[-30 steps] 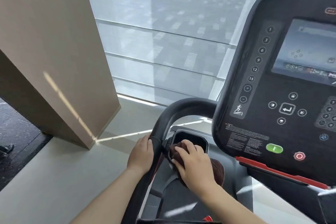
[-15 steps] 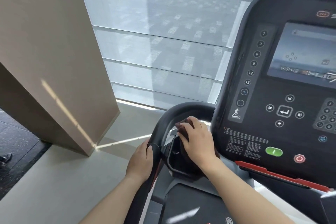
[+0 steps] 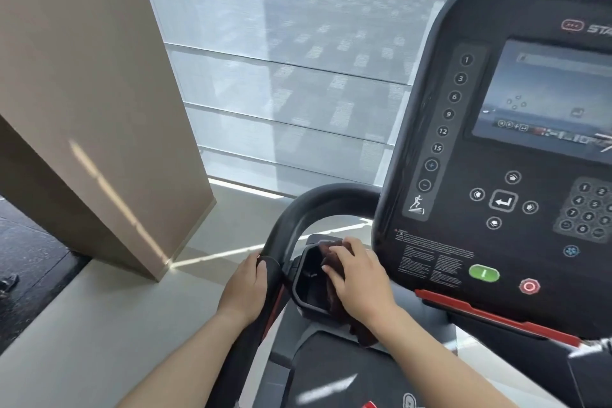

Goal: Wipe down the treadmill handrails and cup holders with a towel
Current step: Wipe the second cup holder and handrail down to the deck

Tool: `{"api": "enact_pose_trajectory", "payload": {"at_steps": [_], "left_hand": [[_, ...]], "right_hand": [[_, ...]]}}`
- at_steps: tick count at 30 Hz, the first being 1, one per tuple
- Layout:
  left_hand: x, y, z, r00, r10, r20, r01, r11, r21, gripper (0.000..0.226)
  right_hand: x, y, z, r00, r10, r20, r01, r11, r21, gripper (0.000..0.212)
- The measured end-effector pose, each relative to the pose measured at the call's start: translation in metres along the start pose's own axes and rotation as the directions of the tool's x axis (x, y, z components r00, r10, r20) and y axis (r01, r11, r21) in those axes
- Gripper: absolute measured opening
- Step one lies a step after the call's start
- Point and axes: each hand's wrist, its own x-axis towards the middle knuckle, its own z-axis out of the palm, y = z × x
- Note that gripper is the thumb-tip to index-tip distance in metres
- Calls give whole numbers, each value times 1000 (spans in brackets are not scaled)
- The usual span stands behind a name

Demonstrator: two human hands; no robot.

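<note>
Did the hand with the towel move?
Yes. The right hand slid back toward the person along the cup holder, away from the handrail bend, dragging the towel.

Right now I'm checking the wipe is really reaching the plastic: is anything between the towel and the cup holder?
Nothing visible. The right hand presses the towel straight onto the cup holder at its right rim, and its dark well shows nothing inside. The left hand grips the handrail beside it, clear of the holder.

Both forearms are bare to the lower frame edge, no sleeves showing, and the left hand (image 3: 245,288) and right hand (image 3: 361,278) wear no gloves, rings or watch.
</note>
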Motion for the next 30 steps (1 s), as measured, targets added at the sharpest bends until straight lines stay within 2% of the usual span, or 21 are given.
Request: {"api": "enact_pose_trajectory", "payload": {"at_steps": [2,5,8,12,16,19,22,24,26,30], "left_hand": [[0,0,-1,1000,-14,4,14,1000,-1,35],[0,1,-3,998,-55,29,55,998,-6,39],[-8,1,-9,993,-85,78,86,996,-13,40],[-45,-16,-25,987,-96,128,98,995,-12,39],[-88,-31,-33,993,-64,100,66,998,-19,34],[-116,-38,-39,997,-39,68,41,999,-26,30],[-143,-51,-44,997,-30,73,30,1000,8,39],[-161,-59,-48,996,-47,71,45,999,30,44],[-175,-64,-49,997,-49,66,47,998,29,45],[-189,-66,-48,997,-81,9,81,997,2,47]], "right_hand": [[-5,2,0,997,-28,67,25,999,44,36],[-17,9,-5,986,-61,154,29,979,200,32],[-24,3,-16,992,-104,69,76,942,327,28],[-27,-32,-30,977,-202,-64,210,879,428,28],[-20,-80,-28,951,-258,-173,310,811,496,31],[-15,-108,-9,946,-248,-211,323,790,522,33],[-19,-118,28,956,-279,-93,290,847,446,34],[-26,-118,51,943,-333,-27,328,908,260,36],[-31,-119,60,944,-326,-52,330,933,146,36],[-48,-127,63,959,-279,-53,282,956,84,35]]}}
